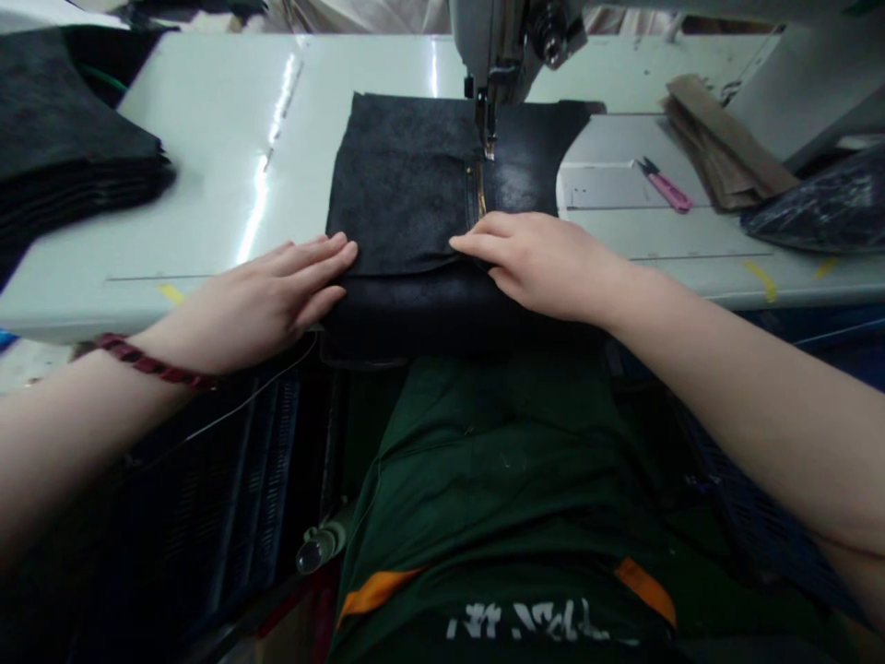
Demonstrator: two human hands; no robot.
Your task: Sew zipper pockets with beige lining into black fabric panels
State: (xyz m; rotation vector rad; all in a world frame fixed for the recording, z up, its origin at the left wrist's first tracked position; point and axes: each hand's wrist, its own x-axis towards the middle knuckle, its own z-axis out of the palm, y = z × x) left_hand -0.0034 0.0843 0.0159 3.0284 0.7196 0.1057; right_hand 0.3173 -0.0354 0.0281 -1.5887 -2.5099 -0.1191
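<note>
Dark panel [401, 198] lies partly under left grip [277, 286] and right grip [543, 263].

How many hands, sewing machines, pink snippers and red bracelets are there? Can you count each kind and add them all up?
Hands: 2 (left hand, right hand)
Sewing machine: 1
Pink snippers: 1
Red bracelet: 1
Total: 5

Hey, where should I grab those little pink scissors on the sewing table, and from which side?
Probably by the pink handle, coming from the near side with the right hand. The scissors lie slantwise, handle end nearer you, blades pointing away and to the left.
</note>
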